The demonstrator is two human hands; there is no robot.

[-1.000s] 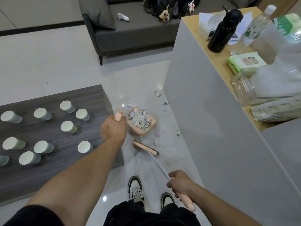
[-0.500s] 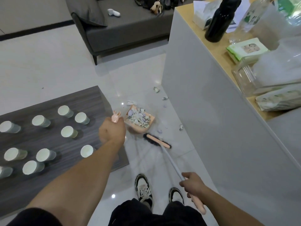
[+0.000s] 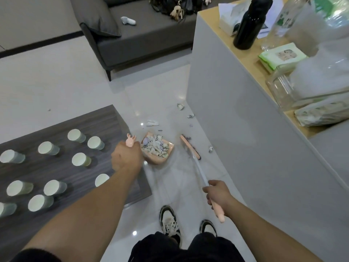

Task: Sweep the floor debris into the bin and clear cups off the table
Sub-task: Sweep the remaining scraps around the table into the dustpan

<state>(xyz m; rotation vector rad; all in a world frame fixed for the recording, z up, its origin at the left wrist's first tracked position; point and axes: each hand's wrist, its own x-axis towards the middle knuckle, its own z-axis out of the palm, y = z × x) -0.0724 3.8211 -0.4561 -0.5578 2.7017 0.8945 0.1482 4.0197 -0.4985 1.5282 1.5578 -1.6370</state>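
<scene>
The pink dustpan (image 3: 157, 148), already heaped with paper scraps, sits on the floor beside the dark bench (image 3: 62, 129), mouth toward the broom head (image 3: 189, 149), seemingly so the debris (image 3: 210, 149) still scattered along the white counter can be drawn in. The left hand (image 3: 126, 157) is closed round the dustpan's upright handle; the right hand (image 3: 219, 193) grips the broom's pink grip. The cups (image 3: 81, 159) stand untouched on the bench

Your single head-worn camera looks steeply down and forward: glossy white tiled floor (image 3: 170, 186) near, dark grey fabric sofa (image 3: 143, 35) far.
</scene>
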